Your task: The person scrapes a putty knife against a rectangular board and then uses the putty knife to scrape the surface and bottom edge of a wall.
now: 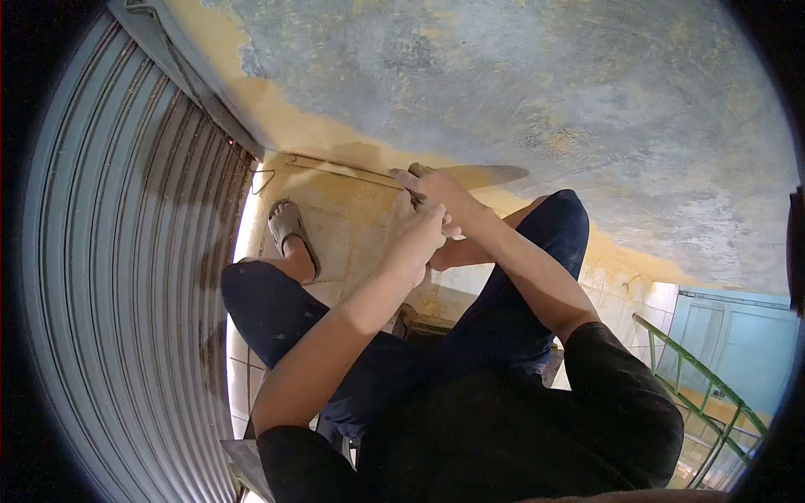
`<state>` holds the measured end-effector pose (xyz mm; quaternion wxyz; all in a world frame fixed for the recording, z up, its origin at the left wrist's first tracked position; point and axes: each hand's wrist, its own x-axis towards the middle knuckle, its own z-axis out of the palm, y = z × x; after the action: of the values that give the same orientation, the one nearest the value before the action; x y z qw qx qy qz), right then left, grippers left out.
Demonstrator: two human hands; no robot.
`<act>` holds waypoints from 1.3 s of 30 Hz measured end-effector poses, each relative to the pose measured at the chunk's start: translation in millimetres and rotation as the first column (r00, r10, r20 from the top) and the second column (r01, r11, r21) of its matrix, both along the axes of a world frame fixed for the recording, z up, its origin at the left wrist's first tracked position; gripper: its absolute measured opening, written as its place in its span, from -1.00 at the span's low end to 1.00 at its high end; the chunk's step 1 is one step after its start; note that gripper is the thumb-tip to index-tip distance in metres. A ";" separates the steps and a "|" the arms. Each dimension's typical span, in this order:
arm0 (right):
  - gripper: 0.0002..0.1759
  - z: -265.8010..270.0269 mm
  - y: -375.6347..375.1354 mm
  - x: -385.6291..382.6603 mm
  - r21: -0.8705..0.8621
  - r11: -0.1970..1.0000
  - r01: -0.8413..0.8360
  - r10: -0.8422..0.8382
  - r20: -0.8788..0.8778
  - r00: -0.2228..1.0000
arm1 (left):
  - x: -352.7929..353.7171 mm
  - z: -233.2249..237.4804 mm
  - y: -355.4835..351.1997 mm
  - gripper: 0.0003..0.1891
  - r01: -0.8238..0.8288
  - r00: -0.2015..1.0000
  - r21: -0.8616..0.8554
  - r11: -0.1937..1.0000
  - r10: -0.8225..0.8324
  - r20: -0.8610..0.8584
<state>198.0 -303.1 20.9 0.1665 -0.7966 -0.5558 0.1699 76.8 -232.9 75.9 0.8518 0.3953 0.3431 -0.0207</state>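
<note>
My left hand and my right hand meet in front of me, close to the foot of the wall. The left fingers are curled in, with a small dark bit showing between the two hands. My right hand is closed too, its index finger pointing left and a dark, greyish end showing by its knuckles. What either hand grips is too small and covered to name. The wall has patchy grey coating over yellow paint. A dark elongated patch, seemingly a shadow, lies on it right of my hands.
A ribbed metal shutter stands on the left. A thin pipe or strip runs along the wall's base. My sandalled foot rests on the tiled floor. On the right are a green metal railing and a light blue door.
</note>
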 end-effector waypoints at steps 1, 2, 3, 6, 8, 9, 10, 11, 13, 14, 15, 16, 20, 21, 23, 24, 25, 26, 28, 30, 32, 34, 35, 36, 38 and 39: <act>-0.37 -1.5 -1.2 -0.2 -0.036 0.999 -0.014 0.016 0.070 0.997 | -4.1 -1.7 -1.0 -0.79 0.009 1.000 -0.013 1.000 -0.009 -0.022; -0.38 -3.1 -2.1 -1.0 -0.071 0.997 -0.022 0.032 0.141 0.990 | -7.0 -3.5 -1.2 -0.79 0.020 0.999 -0.026 0.999 -0.021 -0.043; -0.38 -7.3 -3.2 -2.4 -0.069 0.997 -0.018 0.027 0.137 0.990 | -9.3 -6.8 1.1 -0.79 0.025 0.999 -0.024 0.999 -0.026 -0.047; -0.37 -27.7 -4.7 -11.7 -0.063 0.997 -0.047 0.061 0.246 0.967 | -19.9 -27.1 9.9 -0.75 0.177 0.975 0.079 0.981 -0.164 -0.149; -0.39 -41.0 -0.7 -19.8 -0.094 0.990 -0.105 0.123 0.212 0.970 | -26.5 -46.9 10.8 -0.69 0.190 0.964 0.073 0.979 -0.172 -0.202; -0.39 -39.5 0.0 -24.3 -0.095 0.991 -0.094 0.112 0.208 0.972 | -27.4 -49.3 11.1 -0.69 0.201 0.961 0.071 0.977 -0.183 -0.206; -0.41 -37.6 0.0 -28.4 -0.076 0.991 -0.106 0.118 0.171 0.978 | -27.1 -51.8 11.1 -0.68 0.220 0.948 0.130 0.967 -0.180 -0.261; -0.44 -35.6 -0.7 -32.3 -0.057 0.991 -0.119 0.125 0.133 0.983 | -28.2 -54.1 11.0 -0.66 0.239 0.933 0.187 0.953 -0.173 -0.315; -0.50 -42.6 -2.0 -30.8 -0.034 0.992 -0.120 0.123 0.126 0.984 | -31.3 -59.3 14.6 -0.66 0.288 0.926 0.164 0.944 -0.230 -0.301; -0.57 -45.8 -2.6 -29.4 -0.011 0.992 -0.125 0.126 0.122 0.985 | -32.1 -61.6 15.1 -0.66 0.330 0.917 0.143 0.933 -0.282 -0.281; -0.57 -41.9 -2.4 -28.7 -0.009 0.993 -0.120 0.120 0.122 0.985 | -30.2 -55.4 13.5 -0.66 0.335 0.916 0.144 0.931 -0.286 -0.283; -0.64 -37.7 -3.1 -27.5 -0.014 0.989 -0.148 0.148 0.099 0.984 | -27.5 -48.0 10.4 -0.66 0.299 0.925 0.127 0.946 -0.254 -0.282; -0.59 -42.8 -3.4 -18.1 -0.088 0.992 -0.089 0.089 -0.013 0.996 | -14.4 -37.9 6.2 -0.63 0.341 0.892 0.104 0.934 -0.286 -0.350; -0.59 -43.6 -3.4 -14.8 -0.082 0.994 -0.078 0.077 -0.013 0.997 | -10.0 -39.4 3.5 -0.63 0.351 0.889 0.109 0.930 -0.294 -0.352; -0.68 -43.8 -6.0 -6.1 -0.096 0.995 -0.038 0.035 -0.034 0.999 | -0.1 -48.4 -4.6 -0.52 0.222 0.923 0.108 0.969 -0.173 -0.343; -0.68 -45.3 -10.4 -1.4 -0.089 0.996 -0.019 0.016 -0.034 0.999 | 4.2 -51.7 -7.8 -0.52 0.241 0.920 0.115 0.964 -0.189 -0.345; -0.69 -46.6 -15.5 3.6 -0.074 0.997 0.035 -0.035 -0.001 0.999 | 8.6 -54.9 -10.8 -0.52 0.249 0.920 0.078 0.965 -0.211 -0.330; -0.70 -47.9 -21.7 8.0 -0.058 0.994 0.090 -0.089 0.032 0.996 | 11.2 -58.1 -14.4 -0.51 0.260 0.919 0.040 0.965 -0.235 -0.315; -0.69 -51.2 -42.7 21.7 -0.056 0.990 0.132 -0.129 0.050 0.990 | 16.7 -55.0 -23.2 -0.49 0.303 0.903 0.052 0.951 -0.270 -0.333; -0.68 -48.6 -62.7 27.2 -0.063 0.983 0.173 -0.168 0.074 0.983 | 24.5 -52.2 -35.6 -0.47 0.346 0.887 0.055 0.937 -0.307 -0.344; -0.67 -39.5 -80.1 20.4 -0.193 0.874 0.447 -0.471 -0.103 0.876 | 28.2 -48.5 -50.7 -0.46 0.367 0.886 0.055 0.929 -0.331 -0.324; -0.64 -57.5 -95.1 10.2 -0.010 0.722 0.692 -0.653 -0.337 0.678 | 36.4 -45.1 -61.7 -0.48 0.401 0.878 0.067 0.914 -0.363 -0.311; -0.62 -68.5 -103.4 6.2 0.042 0.602 0.798 -0.696 -0.462 0.549 | 39.1 -44.2 -68.5 -0.49 0.422 0.872 0.071 0.904 -0.383 -0.304; -0.60 -71.3 -109.5 0.8 0.094 0.458 0.884 -0.693 -0.585 0.421 | 40.7 -44.9 -75.0 -0.49 0.438 0.865 0.073 0.896 -0.398 -0.305; -0.64 -79.9 -117.9 -4.4 -0.104 0.138 0.985 -0.505 -0.863 -0.020 | 42.3 -48.9 -87.3 -0.55 0.446 0.855 0.032 0.895 -0.415 -0.311; -0.64 -93.1 -121.6 -1.6 -0.111 0.124 0.986 -0.500 -0.865 -0.034 | 42.9 -49.9 -93.4 -0.55 0.459 0.846 0.032 0.888 -0.426 -0.320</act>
<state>196.3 -424.7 -72.2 0.6689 -0.7103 0.1397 0.1691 119.7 -326.4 26.0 0.7383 0.5012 0.3698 -0.2587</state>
